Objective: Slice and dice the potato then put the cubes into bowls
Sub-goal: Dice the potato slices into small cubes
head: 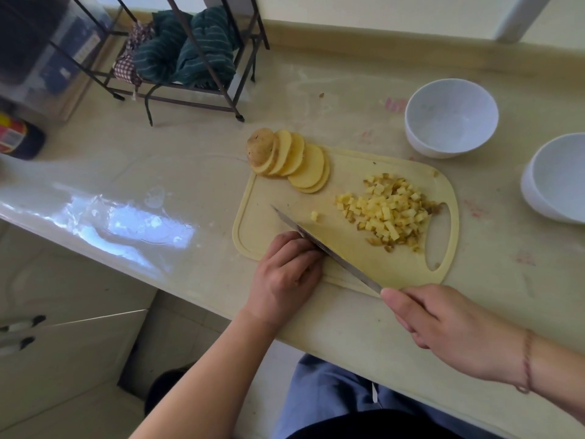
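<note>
A yellow cutting board (411,274) lies on the counter. At its far left corner leans a fanned row of potato slices (294,160), with a skin-on end piece at the row's left. A pile of potato cubes (391,210) sits on the board's right half, and one stray cube (314,216) lies near the knife tip. My right hand (443,324) grips the handle of the knife (335,251), whose blade slants across the board's near side. My left hand (285,274) has its fingers curled against the blade at the board's near left edge. Whatever is under those fingers is hidden.
Two empty white bowls stand to the right of the board, one (451,117) further back and one (557,179) at the frame's edge. A metal rack (196,74) holding cloths stands at the back left. A jar (19,137) sits far left. The counter's front edge runs below my hands.
</note>
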A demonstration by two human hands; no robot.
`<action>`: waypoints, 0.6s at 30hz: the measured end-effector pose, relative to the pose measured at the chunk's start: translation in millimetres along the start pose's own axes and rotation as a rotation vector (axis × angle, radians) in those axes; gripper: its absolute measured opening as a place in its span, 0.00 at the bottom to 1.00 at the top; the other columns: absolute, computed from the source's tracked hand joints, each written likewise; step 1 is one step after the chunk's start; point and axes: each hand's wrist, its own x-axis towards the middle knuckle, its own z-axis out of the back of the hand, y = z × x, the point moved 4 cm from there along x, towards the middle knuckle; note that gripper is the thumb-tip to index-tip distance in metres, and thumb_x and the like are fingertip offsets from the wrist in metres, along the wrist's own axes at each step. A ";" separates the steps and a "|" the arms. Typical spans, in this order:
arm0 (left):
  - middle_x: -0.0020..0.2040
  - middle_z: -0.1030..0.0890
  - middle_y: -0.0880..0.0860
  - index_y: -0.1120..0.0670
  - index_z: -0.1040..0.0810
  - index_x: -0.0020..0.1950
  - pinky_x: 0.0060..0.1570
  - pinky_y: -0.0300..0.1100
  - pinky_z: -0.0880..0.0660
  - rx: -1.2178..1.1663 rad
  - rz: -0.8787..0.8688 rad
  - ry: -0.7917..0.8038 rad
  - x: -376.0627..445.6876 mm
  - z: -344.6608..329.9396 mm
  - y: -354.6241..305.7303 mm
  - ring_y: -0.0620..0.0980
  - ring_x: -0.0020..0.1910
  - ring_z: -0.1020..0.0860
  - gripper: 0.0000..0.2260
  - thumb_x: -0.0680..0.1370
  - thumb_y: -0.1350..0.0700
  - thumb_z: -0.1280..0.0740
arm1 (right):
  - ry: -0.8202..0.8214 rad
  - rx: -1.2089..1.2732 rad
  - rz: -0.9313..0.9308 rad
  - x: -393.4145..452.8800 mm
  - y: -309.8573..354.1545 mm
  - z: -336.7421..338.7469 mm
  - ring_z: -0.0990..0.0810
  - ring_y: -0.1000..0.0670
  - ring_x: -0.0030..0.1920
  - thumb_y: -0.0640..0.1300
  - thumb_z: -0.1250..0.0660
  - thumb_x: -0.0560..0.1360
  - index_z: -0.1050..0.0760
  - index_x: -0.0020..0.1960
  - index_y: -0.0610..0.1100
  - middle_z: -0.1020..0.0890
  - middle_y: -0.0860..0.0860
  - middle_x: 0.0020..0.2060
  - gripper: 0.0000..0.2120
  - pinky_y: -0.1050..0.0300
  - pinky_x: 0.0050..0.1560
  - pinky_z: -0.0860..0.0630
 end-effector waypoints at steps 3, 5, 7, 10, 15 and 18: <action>0.47 0.16 0.58 0.64 0.14 0.46 0.53 0.49 0.20 0.008 0.002 0.001 0.3 -0.4 0.1 0.58 0.51 0.20 0.02 0.74 0.67 0.25 | 0.028 0.050 -0.043 -2.4 2.9 6.5 0.39 0.57 0.21 0.66 0.47 0.73 0.36 0.32 0.45 0.36 0.54 0.20 0.25 0.68 0.24 0.39; 0.47 0.16 0.58 0.63 0.14 0.46 0.53 0.49 0.20 0.007 0.000 0.003 0.5 -0.3 -0.1 0.57 0.51 0.20 0.02 0.75 0.67 0.25 | 0.036 0.058 -0.059 -4.1 3.9 8.6 0.39 0.57 0.20 0.65 0.47 0.73 0.36 0.32 0.44 0.37 0.54 0.20 0.25 0.69 0.22 0.39; 0.47 0.16 0.58 0.63 0.14 0.46 0.53 0.49 0.20 0.012 -0.005 0.001 0.0 -0.2 0.0 0.57 0.51 0.20 0.02 0.75 0.67 0.25 | 0.036 0.063 -0.070 -5.6 3.0 8.7 0.40 0.57 0.20 0.64 0.47 0.74 0.36 0.32 0.44 0.37 0.54 0.20 0.24 0.69 0.21 0.40; 0.46 0.16 0.58 0.63 0.14 0.46 0.53 0.48 0.21 0.026 -0.004 0.000 -1.4 -0.8 0.2 0.56 0.51 0.21 0.02 0.74 0.67 0.24 | 0.033 0.138 -0.132 -7.1 -2.5 12.0 0.43 0.55 0.21 0.64 0.46 0.74 0.36 0.34 0.43 0.38 0.53 0.23 0.24 0.67 0.20 0.43; 0.46 0.17 0.58 0.63 0.14 0.46 0.53 0.48 0.21 0.018 0.000 0.000 -2.5 -1.8 2.1 0.57 0.51 0.20 0.02 0.74 0.67 0.24 | 0.060 0.203 -0.213 -6.2 -7.8 21.4 0.46 0.51 0.24 0.67 0.45 0.73 0.35 0.36 0.44 0.39 0.48 0.26 0.25 0.64 0.23 0.46; 0.46 0.17 0.58 0.63 0.14 0.47 0.53 0.48 0.21 0.004 0.010 0.002 -2.3 -1.2 1.3 0.57 0.51 0.20 0.03 0.74 0.67 0.24 | 0.027 0.220 -0.212 -6.8 -8.0 27.8 0.46 0.51 0.23 0.67 0.44 0.72 0.34 0.35 0.44 0.39 0.48 0.25 0.26 0.65 0.24 0.46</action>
